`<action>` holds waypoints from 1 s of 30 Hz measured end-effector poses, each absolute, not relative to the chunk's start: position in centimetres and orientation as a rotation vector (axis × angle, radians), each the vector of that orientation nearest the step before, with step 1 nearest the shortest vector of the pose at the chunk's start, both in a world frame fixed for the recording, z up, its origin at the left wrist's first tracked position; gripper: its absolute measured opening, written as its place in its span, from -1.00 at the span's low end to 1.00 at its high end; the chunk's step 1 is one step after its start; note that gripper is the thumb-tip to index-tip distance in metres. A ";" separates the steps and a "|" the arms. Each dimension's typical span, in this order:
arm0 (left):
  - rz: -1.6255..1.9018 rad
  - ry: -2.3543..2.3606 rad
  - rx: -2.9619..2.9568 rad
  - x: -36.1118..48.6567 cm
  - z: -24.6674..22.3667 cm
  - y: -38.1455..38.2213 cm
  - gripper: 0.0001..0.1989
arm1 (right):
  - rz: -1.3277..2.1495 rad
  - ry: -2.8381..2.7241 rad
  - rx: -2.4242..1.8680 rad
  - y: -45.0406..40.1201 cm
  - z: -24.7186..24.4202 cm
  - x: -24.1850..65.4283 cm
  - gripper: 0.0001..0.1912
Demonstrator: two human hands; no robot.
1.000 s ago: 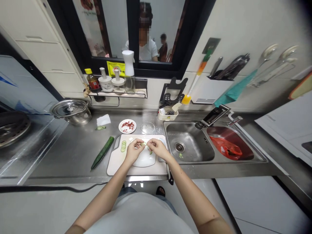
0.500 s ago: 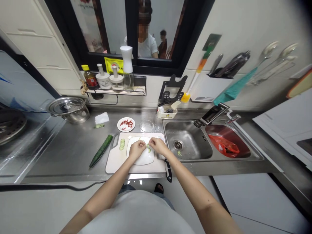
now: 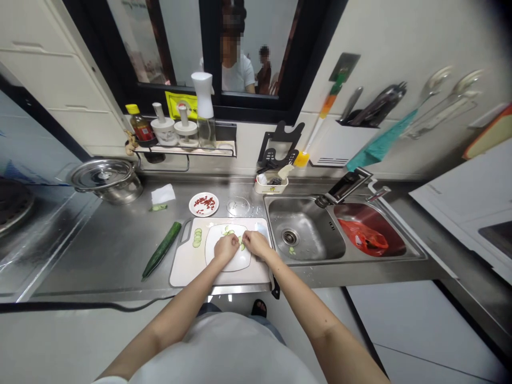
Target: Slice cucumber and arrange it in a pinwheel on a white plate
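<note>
Head view: left hand (image 3: 226, 246) and right hand (image 3: 256, 244) are bunched side by side over a white squarish plate (image 3: 236, 264), can't tell if either's pinching anything, with thin pale-green cucumber slices (image 3: 228, 230) by the plate's far edge and at the fingertips. That plate's on a cream grey-rimmed cutting board (image 3: 182, 274), with a row of more slices (image 3: 197, 238) near the board's far-left corner. Past its left edge, a dark-green cucumber (image 3: 162, 250) lies on the stainless-steel worktop (image 3: 108, 250).

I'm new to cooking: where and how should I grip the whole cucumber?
Grip the cucumber at mid-length, probably with the left hand from above, across its width: it lies long and slim on the counter, left of the board, uncovered.
</note>
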State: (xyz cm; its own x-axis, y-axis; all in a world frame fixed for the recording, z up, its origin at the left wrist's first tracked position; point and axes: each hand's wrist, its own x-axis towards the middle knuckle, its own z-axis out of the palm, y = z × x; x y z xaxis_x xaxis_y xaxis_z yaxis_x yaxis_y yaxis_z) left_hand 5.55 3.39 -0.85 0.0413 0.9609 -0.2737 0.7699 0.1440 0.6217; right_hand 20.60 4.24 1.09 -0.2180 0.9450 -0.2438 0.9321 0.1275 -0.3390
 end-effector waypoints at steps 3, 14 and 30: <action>0.282 1.788 1.724 5.7 -0.9 3.4 -0.86 | 0.648 -2.399 -1.994 4.2 1.4 20.3 -0.77; 0.239 1.789 1.829 5.7 -1.2 3.2 -0.82 | 0.624 -2.472 -2.054 4.2 1.7 19.9 -0.74; 0.363 1.749 2.043 5.6 -1.6 2.3 -0.81 | 0.459 -2.655 -2.021 4.4 2.0 19.3 -0.73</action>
State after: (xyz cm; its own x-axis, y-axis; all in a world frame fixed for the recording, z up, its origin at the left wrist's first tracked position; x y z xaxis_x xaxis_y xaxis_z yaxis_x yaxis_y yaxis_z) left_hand 5.56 2.32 -1.61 0.1723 0.9822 -0.0753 0.8713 -0.1163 0.4767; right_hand 19.29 4.35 1.99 -0.2633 0.9034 -0.3384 0.9646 0.2522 -0.0772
